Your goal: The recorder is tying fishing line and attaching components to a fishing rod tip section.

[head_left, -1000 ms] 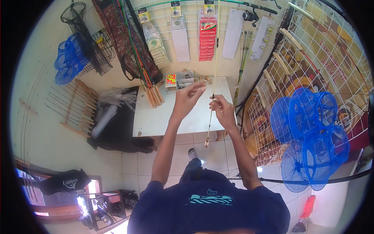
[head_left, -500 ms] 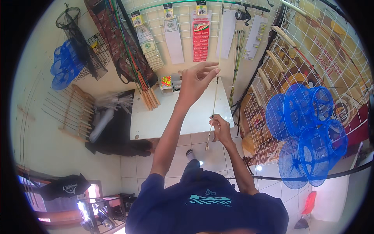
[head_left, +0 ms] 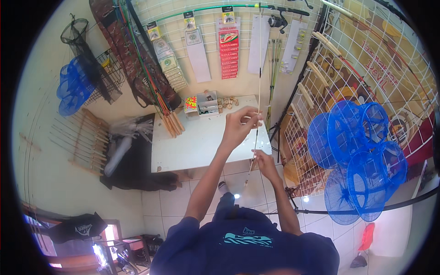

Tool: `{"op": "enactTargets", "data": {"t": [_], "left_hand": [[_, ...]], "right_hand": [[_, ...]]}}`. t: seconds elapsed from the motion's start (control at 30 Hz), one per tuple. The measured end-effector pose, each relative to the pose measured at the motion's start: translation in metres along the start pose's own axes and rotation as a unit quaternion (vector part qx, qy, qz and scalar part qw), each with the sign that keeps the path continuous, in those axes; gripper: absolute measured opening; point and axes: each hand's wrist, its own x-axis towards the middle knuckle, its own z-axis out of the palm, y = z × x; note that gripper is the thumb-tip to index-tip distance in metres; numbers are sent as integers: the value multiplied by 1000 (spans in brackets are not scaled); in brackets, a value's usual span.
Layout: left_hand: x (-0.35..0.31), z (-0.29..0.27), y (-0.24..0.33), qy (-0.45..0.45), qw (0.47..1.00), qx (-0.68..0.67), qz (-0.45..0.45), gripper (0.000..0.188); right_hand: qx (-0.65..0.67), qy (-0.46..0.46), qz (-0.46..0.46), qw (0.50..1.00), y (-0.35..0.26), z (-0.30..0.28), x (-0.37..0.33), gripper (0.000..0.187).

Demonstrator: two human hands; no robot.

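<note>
A thin, pale fishing rod (head_left: 260,87) with dark bands runs from the far wall toward me, its butt end above the tiled floor. My left hand (head_left: 242,126) is closed over the table, thumb and fingers pinching the rod. Nearer to me, just past the table's front right corner, my right hand (head_left: 266,165) pinches the rod lower down. The fingertips partly hide the rod at both grips. A short gap lies between the hands.
On the white table (head_left: 197,146) stand a divided box (head_left: 207,103), a box of bright beads (head_left: 190,104) and several cork rings (head_left: 228,101). Wooden-handled rods (head_left: 170,123) lean on its left side. Blue mesh nets (head_left: 357,160) hang from a grid rack at right.
My left hand has come down the rod toward me, nearer to my right hand. My right hand has shifted slightly toward me. The view has tilted a little.
</note>
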Motion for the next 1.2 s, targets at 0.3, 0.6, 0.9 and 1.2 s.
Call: {"op": "enactTargets", "data": {"t": [0.3, 0.6, 0.9, 1.2], "left_hand": [[-28, 28, -80, -41, 997, -28, -58, 16], [-38, 44, -140, -120, 988, -29, -88, 15], [-11, 51, -175, -214, 970, -25, -116, 26], [89, 58, -181, -221, 972, -26, -71, 27]], "right_hand": [[93, 129, 36, 987, -84, -80, 67, 27], [36, 132, 66, 988, -85, -81, 75, 24], [-4, 157, 108, 982, -35, -66, 72, 13], [-119, 281, 124, 944, 50, -54, 74, 14]]}}
